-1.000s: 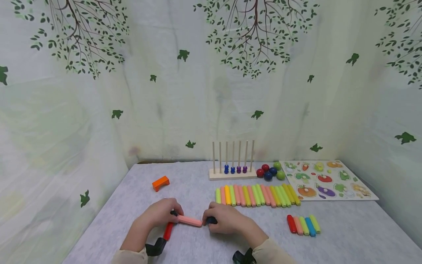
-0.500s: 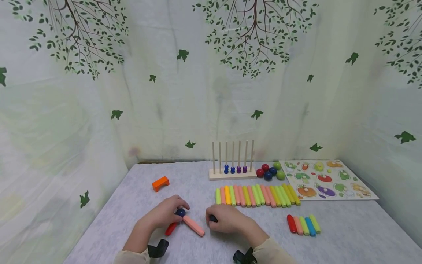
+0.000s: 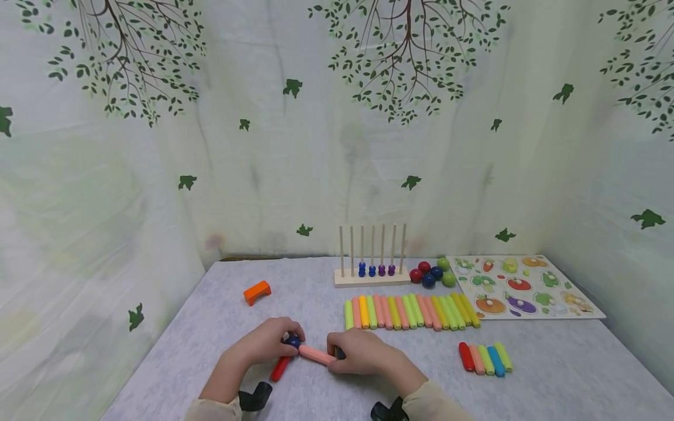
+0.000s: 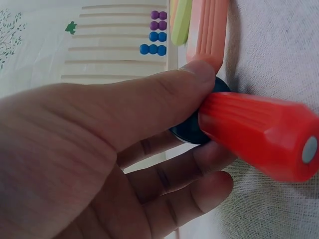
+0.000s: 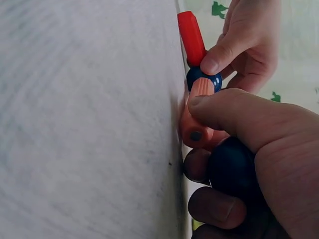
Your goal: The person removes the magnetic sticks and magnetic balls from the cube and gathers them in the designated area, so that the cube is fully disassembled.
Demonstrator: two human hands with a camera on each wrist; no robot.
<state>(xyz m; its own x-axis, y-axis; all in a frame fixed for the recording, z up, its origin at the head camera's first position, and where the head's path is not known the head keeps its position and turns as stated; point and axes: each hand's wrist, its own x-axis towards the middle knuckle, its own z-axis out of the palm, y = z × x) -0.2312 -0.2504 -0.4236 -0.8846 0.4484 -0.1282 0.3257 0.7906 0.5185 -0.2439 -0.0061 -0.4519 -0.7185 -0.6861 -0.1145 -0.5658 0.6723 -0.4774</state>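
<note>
My left hand pinches a dark blue ball between thumb and fingers. A red stick and a salmon-pink stick both extend from this ball. In the left wrist view, the red stick shows a silver disc in its free end. My right hand pinches the pink stick's far end, thumb on top; a silver disc shows there too in the right wrist view. Held within the right hand's curled lower fingers is a second dark blue ball.
Behind the hands lies a row of coloured sticks, with a smaller group at right. An abacus, several balls and a vegetable puzzle board stand farther back. An orange arch-shaped block lies at left.
Half a second ago the pink stick slanted toward me, its end apart from my right hand. It has swung back toward the right, and my right hand now grips that end.
</note>
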